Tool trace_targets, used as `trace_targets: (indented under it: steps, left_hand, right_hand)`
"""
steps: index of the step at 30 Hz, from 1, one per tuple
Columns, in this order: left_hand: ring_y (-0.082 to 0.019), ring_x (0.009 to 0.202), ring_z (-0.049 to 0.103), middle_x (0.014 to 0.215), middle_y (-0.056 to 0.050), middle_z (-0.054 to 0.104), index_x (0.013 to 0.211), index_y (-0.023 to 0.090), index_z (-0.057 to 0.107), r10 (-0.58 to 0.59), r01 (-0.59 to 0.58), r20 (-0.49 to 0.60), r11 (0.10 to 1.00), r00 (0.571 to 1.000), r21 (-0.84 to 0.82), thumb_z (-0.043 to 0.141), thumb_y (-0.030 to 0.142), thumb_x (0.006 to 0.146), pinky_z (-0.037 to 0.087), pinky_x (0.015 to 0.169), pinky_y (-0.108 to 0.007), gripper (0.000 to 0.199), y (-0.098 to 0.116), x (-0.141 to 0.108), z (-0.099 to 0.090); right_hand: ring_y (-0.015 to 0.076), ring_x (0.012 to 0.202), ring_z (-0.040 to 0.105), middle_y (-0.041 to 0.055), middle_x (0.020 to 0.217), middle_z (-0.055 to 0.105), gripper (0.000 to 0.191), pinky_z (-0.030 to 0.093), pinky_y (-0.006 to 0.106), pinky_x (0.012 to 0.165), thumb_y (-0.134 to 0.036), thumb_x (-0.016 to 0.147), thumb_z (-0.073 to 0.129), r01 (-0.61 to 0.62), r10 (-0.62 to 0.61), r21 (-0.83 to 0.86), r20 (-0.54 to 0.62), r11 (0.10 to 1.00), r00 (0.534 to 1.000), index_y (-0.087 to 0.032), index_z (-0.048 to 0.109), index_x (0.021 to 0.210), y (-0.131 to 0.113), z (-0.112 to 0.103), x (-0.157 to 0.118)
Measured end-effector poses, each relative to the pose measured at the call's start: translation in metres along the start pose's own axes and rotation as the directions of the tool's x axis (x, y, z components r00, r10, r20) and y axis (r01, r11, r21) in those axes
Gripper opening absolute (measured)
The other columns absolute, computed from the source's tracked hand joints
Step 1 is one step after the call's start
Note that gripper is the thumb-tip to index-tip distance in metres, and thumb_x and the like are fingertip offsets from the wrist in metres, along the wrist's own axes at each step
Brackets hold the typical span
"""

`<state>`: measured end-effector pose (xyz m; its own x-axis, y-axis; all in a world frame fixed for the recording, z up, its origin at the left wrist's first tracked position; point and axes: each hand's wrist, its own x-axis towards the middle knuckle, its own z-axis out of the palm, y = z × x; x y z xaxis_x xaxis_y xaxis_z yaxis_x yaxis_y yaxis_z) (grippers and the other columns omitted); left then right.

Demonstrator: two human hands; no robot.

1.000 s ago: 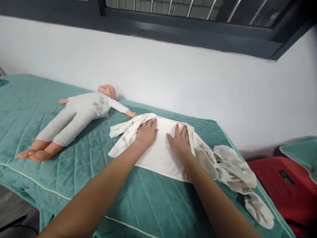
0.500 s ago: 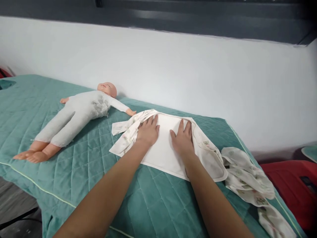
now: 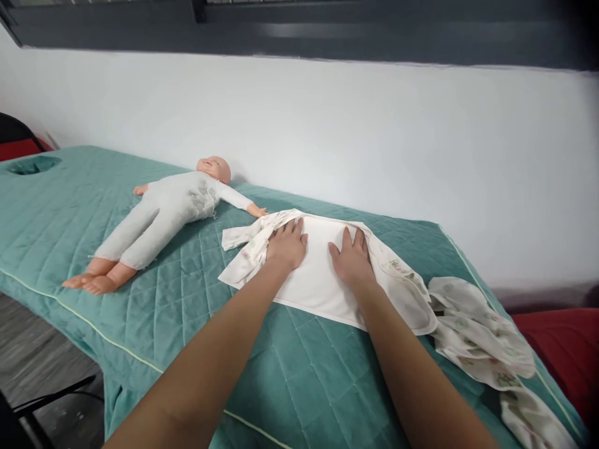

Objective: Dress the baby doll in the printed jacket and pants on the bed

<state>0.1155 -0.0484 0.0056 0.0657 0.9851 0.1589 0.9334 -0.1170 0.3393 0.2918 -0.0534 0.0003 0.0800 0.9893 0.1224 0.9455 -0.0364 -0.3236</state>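
Observation:
A white baby shirt (image 3: 318,268) with a small printed pattern lies spread open on the green quilted bed cover, its plain inside facing up. My left hand (image 3: 289,244) rests flat on its left part, fingers apart, beside the folded-back sleeve side. On the right part lies my right hand (image 3: 352,257), fingers spread, the tips at the opened flap. Neither hand grips the cloth. To the left, a baby doll (image 3: 173,199) in a white body covering lies on its back, one hand close to the shirt's upper left edge.
A crumpled printed baby garment (image 3: 482,330) lies right of the shirt, near the edge of the green bed cover (image 3: 196,299). A white wall (image 3: 327,131) stands behind the bed. Red chairs (image 3: 561,349) show at the right and far left. The bed has a hole (image 3: 35,165) at the far left.
The camera view has shifted a little to the left, so everything appears farther right. Both hands stay flat on the shirt, with no clear movement over it.

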Motion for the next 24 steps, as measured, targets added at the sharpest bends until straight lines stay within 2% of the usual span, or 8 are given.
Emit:
trace_targets:
  steps: [5,11,17,20,24]
  left_hand:
    - [-0.032,0.148,0.03,0.164,-0.007,0.03,0.157,0.02,0.029,-0.048,0.049,0.074,0.999,0.996,-0.018,0.018,0.044,0.101,0.03,0.119,-0.053,0.062,0.0,0.003,0.0]
    - [-0.033,0.145,0.033,0.161,-0.008,0.036,0.155,0.018,0.032,-0.062,0.065,0.09,0.997,0.994,-0.031,0.017,0.043,0.101,0.03,0.119,-0.052,0.062,0.001,0.007,0.001]
    - [-0.032,0.146,0.033,0.162,-0.011,0.034,0.156,0.012,0.03,-0.085,0.086,0.069,0.996,0.994,-0.012,0.017,0.039,0.101,0.027,0.121,-0.052,0.063,0.008,0.001,0.004]
    - [-0.031,0.149,0.028,0.162,-0.015,0.032,0.155,0.006,0.03,-0.097,0.097,0.051,0.995,0.994,0.007,0.02,0.037,0.101,0.019,0.123,-0.052,0.063,0.014,-0.009,0.006]
    - [-0.029,0.153,0.02,0.164,-0.017,0.026,0.154,0.003,0.032,-0.068,0.068,0.021,0.997,0.997,0.031,0.022,0.038,0.101,0.01,0.126,-0.048,0.064,0.02,-0.031,0.007]
  right_hand:
    - [0.0357,0.153,0.017,0.0241,0.165,0.015,0.071,0.016,0.049,0.123,-0.048,0.101,0.028,-0.018,0.02,-0.051,0.04,0.999,0.999,-0.007,0.02,0.158,-0.002,0.002,0.0]
    - [0.0374,0.147,0.031,0.0284,0.16,0.025,0.069,0.025,0.049,0.119,-0.046,0.101,0.025,0.019,-0.011,-0.101,0.08,0.995,0.997,-0.003,0.024,0.156,-0.001,0.005,0.002]
    - [0.0382,0.148,0.029,0.0294,0.159,0.027,0.068,0.026,0.051,0.118,-0.044,0.102,0.024,0.048,-0.037,-0.141,0.079,0.989,0.996,-0.001,0.027,0.154,-0.001,0.006,0.003]
    - [0.0382,0.149,0.026,0.0294,0.159,0.026,0.068,0.026,0.052,0.118,-0.044,0.102,0.023,0.05,-0.037,-0.146,0.088,0.988,0.995,0.0,0.026,0.154,-0.003,0.005,0.004]
    - [0.0384,0.151,0.021,0.0307,0.16,0.023,0.07,0.024,0.052,0.119,-0.045,0.102,0.022,0.039,-0.02,-0.166,0.116,0.985,0.993,0.0,0.022,0.156,-0.007,0.002,-0.002]
